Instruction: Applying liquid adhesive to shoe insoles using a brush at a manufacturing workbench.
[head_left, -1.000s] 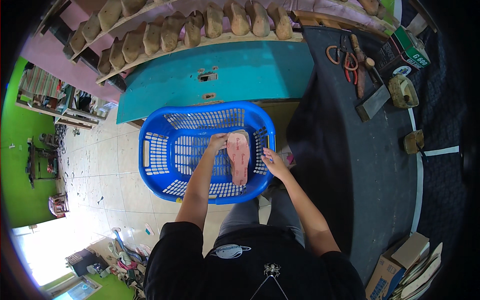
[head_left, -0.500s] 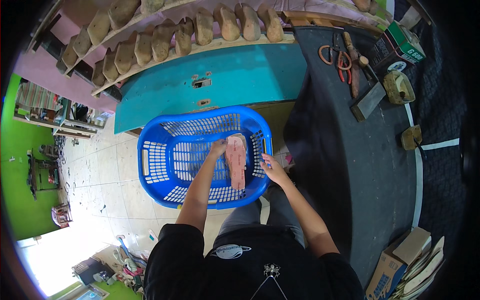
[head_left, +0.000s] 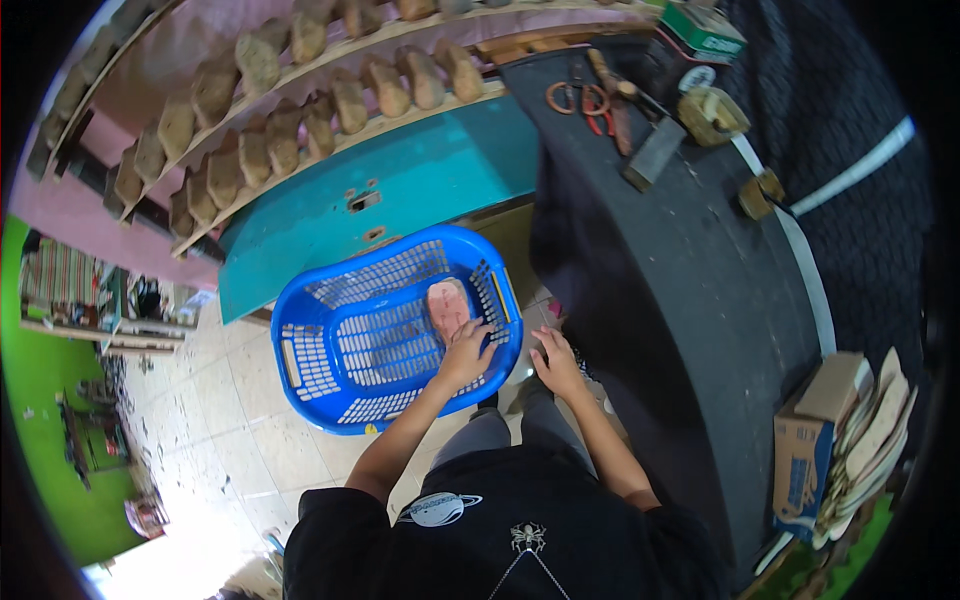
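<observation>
A pink shoe-insole-shaped piece (head_left: 446,304) with printed marks lies in the right part of a blue plastic laundry basket (head_left: 385,246). My left hand (head_left: 466,358) is over its near end, fingers apart, hiding that end; I cannot tell whether it touches the piece. Just outside the basket's right rim is my right hand (head_left: 558,366), fingers spread and holding nothing.
Wooden shoe lasts (head_left: 349,106) line shelves above a turquoise panel (head_left: 440,160). On the dark-covered table (head_left: 690,290) at right lie scissors (head_left: 577,97), red-handled pliers (head_left: 601,124), a dark block (head_left: 655,153) and a tub (head_left: 712,116). A cardboard box (head_left: 805,450) stands at lower right.
My left hand has let go of the pink piece's far end and moved back toward me, to its near end. My right hand has moved away from the basket's rim. The view has shifted right.
</observation>
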